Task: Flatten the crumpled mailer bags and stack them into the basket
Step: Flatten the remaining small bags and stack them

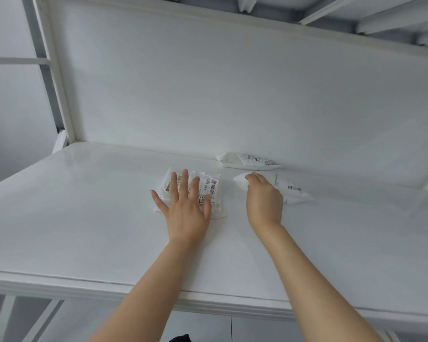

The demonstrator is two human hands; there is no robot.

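Both arms reach forward; left hand (186, 206) flat, fingers spread; right hand (265, 201) curled, pinching a white mailer bag (293, 190).

My left hand (187, 213) and my right hand (265, 206) bare, slim fingers, both forearms (143, 287) uncovered up from the lower edge, a scrap of black cloth (181, 338) low between them, too little to name

White tabletop (84, 218), white back panel (232, 95), frame post (59, 82) left; dark item (181, 338) bottom edge, possibly fabric.
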